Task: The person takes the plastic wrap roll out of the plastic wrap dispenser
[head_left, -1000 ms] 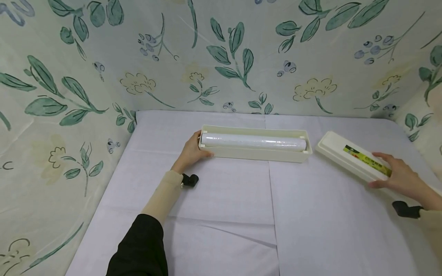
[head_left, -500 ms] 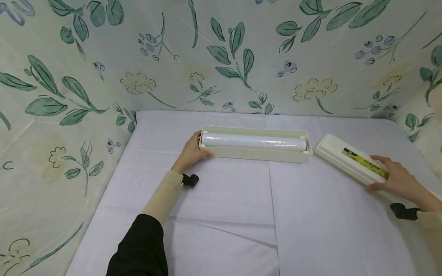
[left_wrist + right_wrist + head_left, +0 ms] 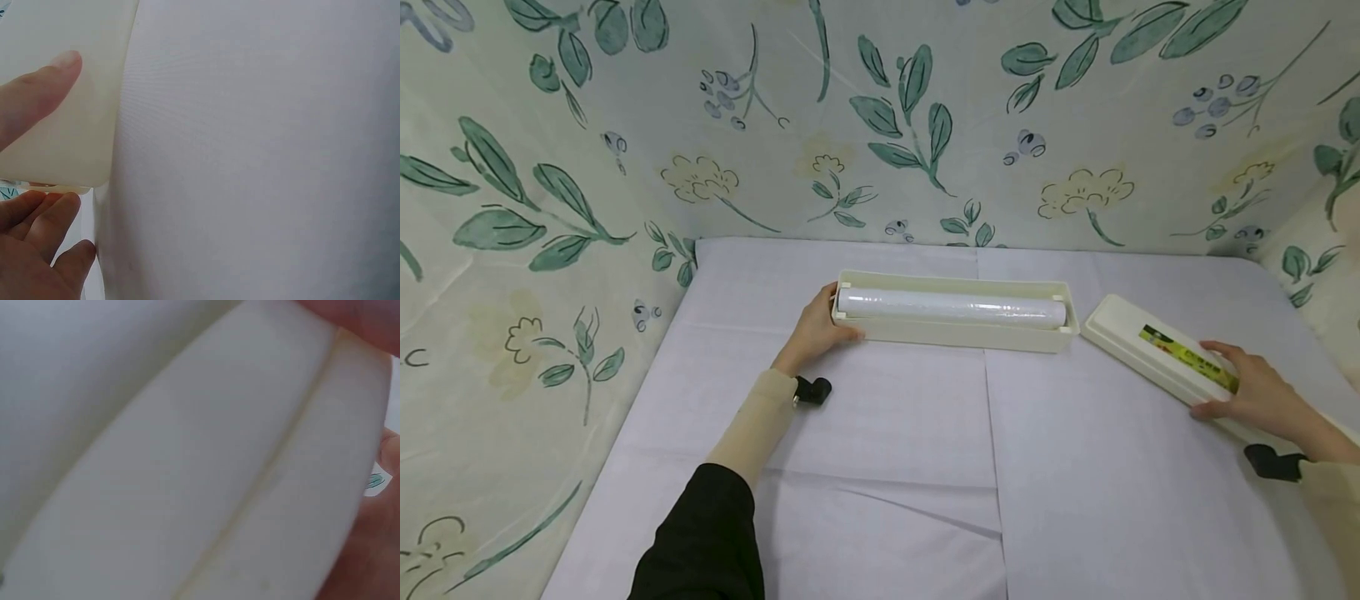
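Broad cloth [image 3: 880, 417]; box [image 3: 955, 333], lid [image 3: 1153, 354] (edges perhaps touching)

From afar, my head view looks forward and down across the worktop [image 3: 887, 417]; my wrist views crowd close, the left sharing the film-roll box [image 3: 955, 335] with it, the right the labelled lid [image 3: 1150, 357].

Pale fabric [image 3: 973, 92] is hanging like a wall behind the far edge of the white-covered table [image 3: 880, 425], and is running down past its left edge. Green leaves [image 3: 914, 81], yellow flowers [image 3: 1086, 192] and bluish berries [image 3: 1219, 107] are patterning it. A long crease [image 3: 992, 442] is stretching from the far edge toward the near side. Soft light is falling evenly, slightly dimming around the far right corner.
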Tool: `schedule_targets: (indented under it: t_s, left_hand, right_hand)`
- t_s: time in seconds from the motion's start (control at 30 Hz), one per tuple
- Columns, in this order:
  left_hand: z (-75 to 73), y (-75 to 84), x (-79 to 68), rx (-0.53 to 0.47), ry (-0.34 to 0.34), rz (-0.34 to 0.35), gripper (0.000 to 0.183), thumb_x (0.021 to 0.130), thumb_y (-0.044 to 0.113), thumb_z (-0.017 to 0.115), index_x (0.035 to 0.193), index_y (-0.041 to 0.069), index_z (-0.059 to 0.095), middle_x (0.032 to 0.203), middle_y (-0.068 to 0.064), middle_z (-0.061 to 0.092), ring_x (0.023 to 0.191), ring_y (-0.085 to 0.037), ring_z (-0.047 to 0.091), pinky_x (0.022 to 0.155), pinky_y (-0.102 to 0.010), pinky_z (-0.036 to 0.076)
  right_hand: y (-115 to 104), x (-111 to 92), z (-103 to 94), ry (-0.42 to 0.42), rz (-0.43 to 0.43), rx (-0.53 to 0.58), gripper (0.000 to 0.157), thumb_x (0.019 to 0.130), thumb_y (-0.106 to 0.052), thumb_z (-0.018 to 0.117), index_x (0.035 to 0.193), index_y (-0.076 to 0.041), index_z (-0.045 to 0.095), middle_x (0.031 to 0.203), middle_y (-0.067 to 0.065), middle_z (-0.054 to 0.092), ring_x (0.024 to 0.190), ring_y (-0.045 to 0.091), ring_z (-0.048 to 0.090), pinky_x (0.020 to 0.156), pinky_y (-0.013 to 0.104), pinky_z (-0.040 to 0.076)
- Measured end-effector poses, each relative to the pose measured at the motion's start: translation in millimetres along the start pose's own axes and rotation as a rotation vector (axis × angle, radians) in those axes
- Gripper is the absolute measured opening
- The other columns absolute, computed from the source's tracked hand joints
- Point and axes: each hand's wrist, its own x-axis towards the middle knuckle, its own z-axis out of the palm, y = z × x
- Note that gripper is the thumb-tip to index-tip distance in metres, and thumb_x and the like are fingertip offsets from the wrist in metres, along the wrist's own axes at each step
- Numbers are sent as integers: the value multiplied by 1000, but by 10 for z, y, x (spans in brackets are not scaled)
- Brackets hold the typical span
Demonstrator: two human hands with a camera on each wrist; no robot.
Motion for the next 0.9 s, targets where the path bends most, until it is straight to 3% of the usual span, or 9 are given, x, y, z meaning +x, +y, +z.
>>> schedule_targets:
  t_s: [0.77, 0.9]
  left_hand:
    - [1, -16, 1, -12, 1, -2, 99, 70, 13, 86, 147, -1, 25, 144, -17, 39, 131, -31, 38, 110, -42, 28]
    - [5, 0, 0, -13, 4, -6, 98, 70, 12, 86, 147, 0, 26, 144, -17, 40, 130, -30, 39, 109, -41, 28]
  right_hand:
    - [19, -4, 48, 3, -7, -11, 112, 70, -31, 85, 143, 12, 13, 120, 47, 27, 96, 55, 35, 67, 64, 35]
    - [-19, 7, 38, 33, 6, 0, 111, 74, -35, 82, 145, 11, 11, 124, 50, 24, 102, 61, 30, 70, 71, 32]
